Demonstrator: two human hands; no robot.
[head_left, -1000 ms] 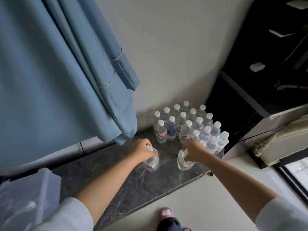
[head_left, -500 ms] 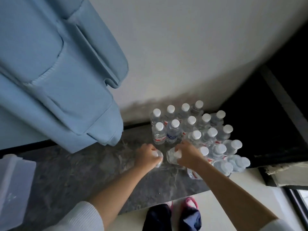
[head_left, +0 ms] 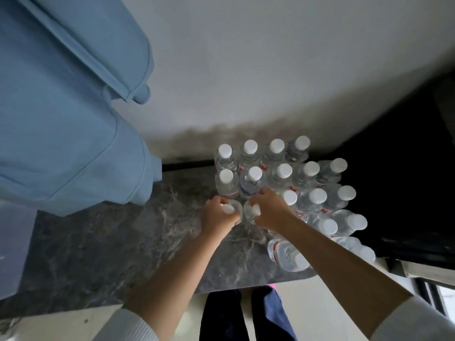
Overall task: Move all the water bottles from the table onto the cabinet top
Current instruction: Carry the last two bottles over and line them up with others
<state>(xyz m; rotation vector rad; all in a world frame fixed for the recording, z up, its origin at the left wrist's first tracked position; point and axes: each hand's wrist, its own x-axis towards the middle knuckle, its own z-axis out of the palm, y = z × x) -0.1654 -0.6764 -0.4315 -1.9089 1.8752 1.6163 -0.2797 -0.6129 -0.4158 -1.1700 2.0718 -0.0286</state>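
1. From the head view, the person's left hand [head_left: 218, 217] curls round the neck of a clear plastic water bottle with a white cap [head_left: 232, 210], which stands upright on the dark grey marbled cabinet top [head_left: 98, 242].
2. The right hand [head_left: 270, 212] grips a second clear white-capped bottle [head_left: 252, 212] just beside the first; the two bottles look nearly touching, though the fingers hide much of them.
3. Behind the hands, a crowded cluster of upright clear bottles with white caps [head_left: 283, 173] fills the far right corner of the top, against the pale wall [head_left: 246, 82].
4. One bottle in it carries a blue label [head_left: 251, 183]; it stands just behind the right hand.
5. Near the front edge, a bottle [head_left: 288, 254] appears tipped, partly under the right forearm.
6. A light blue cloth [head_left: 69, 119] hangs at the left above the top.
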